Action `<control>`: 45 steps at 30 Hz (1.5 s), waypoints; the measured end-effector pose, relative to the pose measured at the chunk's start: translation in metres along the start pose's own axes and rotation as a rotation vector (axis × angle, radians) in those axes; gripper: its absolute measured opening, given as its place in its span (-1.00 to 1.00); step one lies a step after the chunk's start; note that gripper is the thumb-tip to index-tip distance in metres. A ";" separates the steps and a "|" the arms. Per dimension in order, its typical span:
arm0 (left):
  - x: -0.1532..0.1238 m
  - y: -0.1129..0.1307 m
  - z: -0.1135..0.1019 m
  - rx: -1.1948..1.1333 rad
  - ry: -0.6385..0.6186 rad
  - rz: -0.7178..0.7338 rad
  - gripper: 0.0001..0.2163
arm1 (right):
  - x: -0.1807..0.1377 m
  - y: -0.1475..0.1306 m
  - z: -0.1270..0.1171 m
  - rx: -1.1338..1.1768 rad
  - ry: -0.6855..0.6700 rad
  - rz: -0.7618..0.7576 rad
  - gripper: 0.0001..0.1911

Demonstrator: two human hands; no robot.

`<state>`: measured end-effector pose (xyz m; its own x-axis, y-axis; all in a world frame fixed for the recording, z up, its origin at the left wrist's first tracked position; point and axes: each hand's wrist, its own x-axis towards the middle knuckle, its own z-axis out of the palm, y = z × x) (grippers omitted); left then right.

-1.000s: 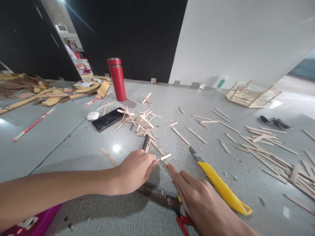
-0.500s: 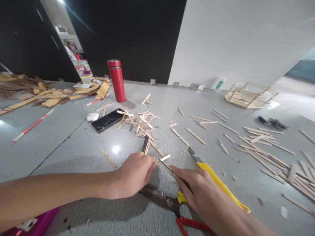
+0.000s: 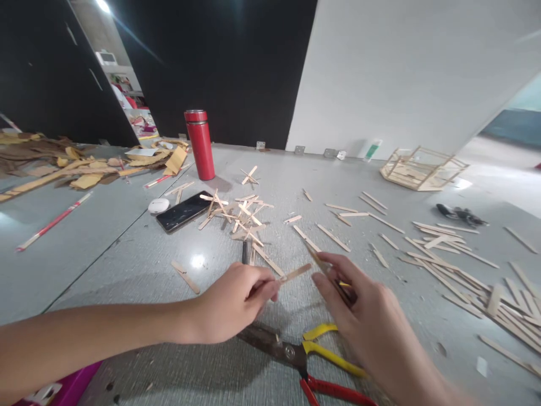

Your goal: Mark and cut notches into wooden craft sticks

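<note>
In the lower middle, the left hand (image 3: 243,299) was bare, its bare forearm (image 3: 127,330) tapering toward the wrist; at lower right, the right hand (image 3: 363,301) and forearm were likewise bare.

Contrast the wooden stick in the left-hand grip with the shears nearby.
The wooden stick is held in the left-hand grip, while the shears lie on the grey surface. The stick is plain and pale; the shears have a dark head with yellow and red handles. The stick is one slim strip, whereas the shears have spread handles. Both are partly hidden.
</note>
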<state>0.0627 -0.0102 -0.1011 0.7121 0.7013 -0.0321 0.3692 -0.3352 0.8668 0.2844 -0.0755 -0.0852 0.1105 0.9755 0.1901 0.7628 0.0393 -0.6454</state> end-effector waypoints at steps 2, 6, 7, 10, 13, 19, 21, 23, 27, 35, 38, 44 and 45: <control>-0.003 0.006 0.001 -0.072 -0.028 -0.002 -0.70 | 0.004 -0.003 -0.004 0.141 -0.020 0.067 -0.66; -0.008 0.012 0.002 -0.158 -0.065 0.011 -0.72 | 0.007 -0.008 -0.010 0.437 -0.187 0.144 -0.67; -0.008 0.012 0.002 -0.171 -0.067 0.016 -0.72 | 0.007 -0.010 -0.011 0.481 -0.202 0.173 -0.65; -0.009 0.013 0.002 -0.202 -0.072 0.028 -0.70 | 0.004 -0.016 -0.012 0.582 -0.214 0.246 -0.60; -0.011 0.014 0.002 -0.242 -0.091 0.039 -0.74 | 0.001 -0.019 -0.012 0.638 -0.200 0.281 -0.59; -0.012 0.011 0.005 -0.244 -0.058 0.058 -0.78 | 0.000 -0.017 -0.013 0.664 -0.228 0.309 -0.53; -0.012 0.009 0.006 -0.235 -0.024 0.068 -0.72 | 0.000 -0.017 -0.013 0.678 -0.226 0.314 -0.54; -0.011 0.008 0.008 -0.246 0.001 0.078 -0.68 | -0.001 -0.018 -0.013 0.684 -0.221 0.329 -0.54; -0.010 0.009 0.008 -0.275 0.019 0.099 -0.72 | -0.004 -0.019 -0.013 0.675 -0.225 0.355 -0.53; -0.010 0.011 0.008 -0.263 0.050 0.082 -0.71 | -0.005 -0.019 -0.014 0.666 -0.218 0.358 -0.60; -0.010 0.009 0.009 -0.300 0.039 0.045 -0.70 | -0.005 -0.021 -0.014 0.684 -0.203 0.336 -0.61; -0.010 0.008 0.009 -0.359 0.005 -0.010 -0.69 | -0.004 -0.022 -0.012 0.715 -0.208 0.320 -0.68; -0.011 0.008 0.009 -0.359 0.004 -0.005 -0.69 | -0.004 -0.022 -0.012 0.715 -0.213 0.317 -0.68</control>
<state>0.0633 -0.0258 -0.0985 0.7081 0.7052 -0.0351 0.1383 -0.0897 0.9863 0.2747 -0.0833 -0.0630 0.0745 0.9809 -0.1797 0.1161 -0.1875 -0.9754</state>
